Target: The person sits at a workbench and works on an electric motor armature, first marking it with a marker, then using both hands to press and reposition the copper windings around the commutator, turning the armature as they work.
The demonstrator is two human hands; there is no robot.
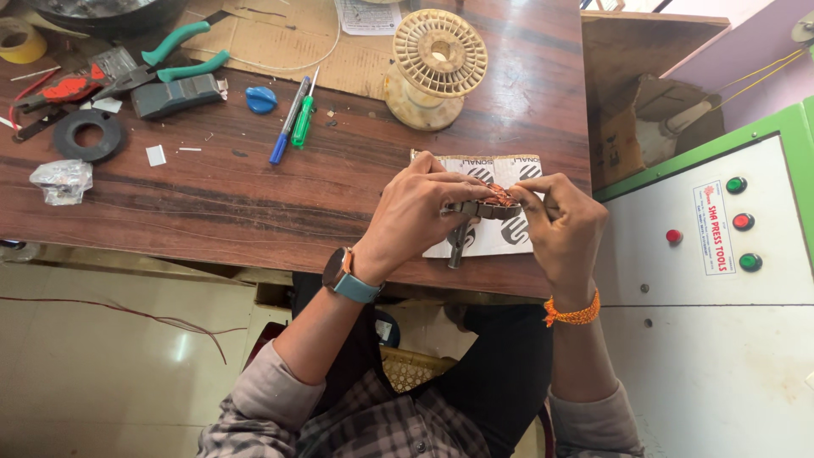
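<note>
Both hands grip a small metal part with copper windings (490, 203), held just above a printed paper (487, 237) at the near edge of the worktop (254, 203). Left hand (420, 212) and right hand (560, 222) have fingers closed on its two ends; its long axis runs left to right, with a shaft (458, 246) pointing down toward the person. Behind stands a plastic spool (434, 66); pliers (174, 64), pens (292, 119) and tape ring (87, 134) lie well apart, far left. Fingers hide most of the part.
</note>
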